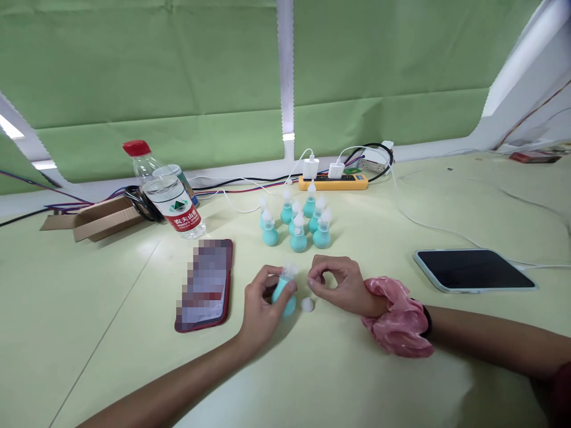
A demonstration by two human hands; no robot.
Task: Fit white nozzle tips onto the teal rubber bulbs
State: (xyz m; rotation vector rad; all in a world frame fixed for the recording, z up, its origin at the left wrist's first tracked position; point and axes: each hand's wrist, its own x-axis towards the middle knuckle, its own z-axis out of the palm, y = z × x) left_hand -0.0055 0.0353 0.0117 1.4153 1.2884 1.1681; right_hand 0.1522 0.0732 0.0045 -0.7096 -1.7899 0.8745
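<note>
My left hand [262, 303] is closed round a small turquoise bottle [282, 293], tilted slightly, its clear top showing above the fingers. Just right of it, my right hand [336, 282] pinches thumb and forefinger together; anything between the tips is too small to make out. Below those fingertips a whitish cone-shaped cap [307, 304] rests on the table. Beyond both hands stands a cluster of several similar turquoise bottles [298, 239], upright with pointed white caps.
A red-cased phone [205, 285] lies on the left, another phone [473, 269] on the right with a cable. Behind are a tilted water bottle [173, 205], an open cardboard box [107, 217] and a yellow power strip [332, 182] with chargers.
</note>
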